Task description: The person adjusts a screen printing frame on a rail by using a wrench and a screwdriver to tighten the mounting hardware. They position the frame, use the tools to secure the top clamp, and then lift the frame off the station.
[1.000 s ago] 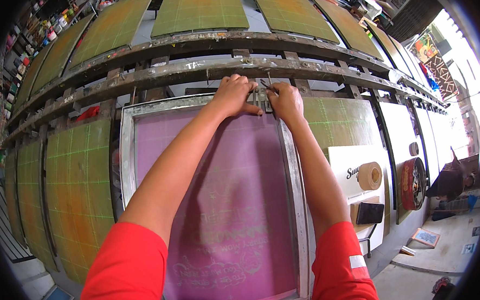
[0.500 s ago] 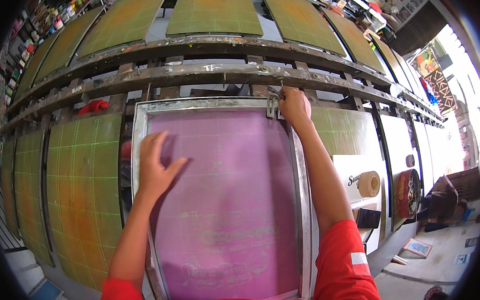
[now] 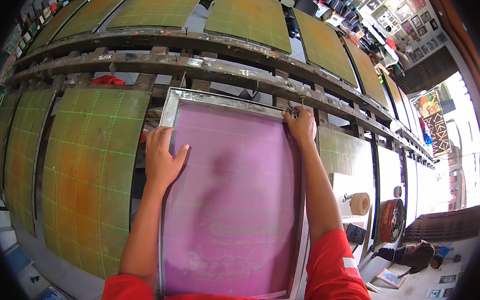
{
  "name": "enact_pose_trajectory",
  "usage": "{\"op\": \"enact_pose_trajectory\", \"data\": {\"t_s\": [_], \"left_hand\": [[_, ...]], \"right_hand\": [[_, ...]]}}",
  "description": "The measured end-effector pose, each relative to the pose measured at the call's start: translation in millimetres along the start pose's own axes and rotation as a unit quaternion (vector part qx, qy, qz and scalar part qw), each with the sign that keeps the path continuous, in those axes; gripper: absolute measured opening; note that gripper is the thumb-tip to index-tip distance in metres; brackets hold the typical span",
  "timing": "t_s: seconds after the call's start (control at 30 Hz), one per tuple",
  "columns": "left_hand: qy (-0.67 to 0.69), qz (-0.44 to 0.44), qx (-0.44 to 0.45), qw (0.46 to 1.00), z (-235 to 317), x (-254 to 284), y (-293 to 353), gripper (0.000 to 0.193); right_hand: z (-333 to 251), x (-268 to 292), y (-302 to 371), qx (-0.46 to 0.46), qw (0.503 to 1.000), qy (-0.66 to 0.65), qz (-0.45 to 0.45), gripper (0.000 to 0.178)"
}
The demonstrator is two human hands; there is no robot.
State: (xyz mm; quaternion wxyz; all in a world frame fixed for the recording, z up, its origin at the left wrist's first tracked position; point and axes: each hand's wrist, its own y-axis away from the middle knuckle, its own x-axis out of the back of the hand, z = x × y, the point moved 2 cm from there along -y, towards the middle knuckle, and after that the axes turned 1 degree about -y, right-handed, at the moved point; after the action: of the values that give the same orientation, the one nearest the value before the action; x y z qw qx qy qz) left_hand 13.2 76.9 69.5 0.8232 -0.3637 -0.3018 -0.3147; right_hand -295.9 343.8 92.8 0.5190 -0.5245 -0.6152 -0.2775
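Observation:
A screen-printing frame (image 3: 171,107) with a pale, worn metal border and purple mesh (image 3: 233,171) lies in front of me; faint greenish lettering shows in its near half. My left hand (image 3: 163,156) is on the frame's left side. Its fingers reach over the border, and the thumb stands out above the mesh. At the far right corner my right hand (image 3: 302,125) is closed, fingertips at the border. A small metal bracket (image 3: 293,106) pokes out past these fingers; the hand covers most of it.
Dark rails (image 3: 228,70) run across beyond the frame. Green gridded boards (image 3: 94,180) flank it, with more on the far side (image 3: 247,17). To the right are a tape roll (image 3: 360,204), a round red tin (image 3: 391,220) and a dark box (image 3: 354,233). A person (image 3: 416,254) is at far right.
The view has swung left, so everything sits further right. My left hand has come from above the mesh onto the left border. My right hand stays at the far right corner, now covering the bracket.

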Motion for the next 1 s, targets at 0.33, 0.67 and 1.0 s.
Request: {"op": "enact_pose_trajectory", "data": {"t_s": [0.33, 0.67, 1.0], "left_hand": [[0.021, -0.002, 0.014, 1.0, 2.5, -1.0, 1.1, 0.054], [0.011, 0.004, -0.003, 1.0, -1.0, -3.4, 0.8, 0.053], [0.021, 0.016, 0.006, 1.0, -3.9, -4.0, 3.2, 0.051]], "right_hand": [[-20.8, -25.2, -1.6, -0.028, 0.999, -0.017, 0.027, 0.04], [-2.6, -25.7, 3.7, 0.052, 0.998, -0.037, 0.028, 0.051], [-32.2, -18.4, 30.7, -0.074, 0.997, 0.024, 0.011, 0.056]]}}
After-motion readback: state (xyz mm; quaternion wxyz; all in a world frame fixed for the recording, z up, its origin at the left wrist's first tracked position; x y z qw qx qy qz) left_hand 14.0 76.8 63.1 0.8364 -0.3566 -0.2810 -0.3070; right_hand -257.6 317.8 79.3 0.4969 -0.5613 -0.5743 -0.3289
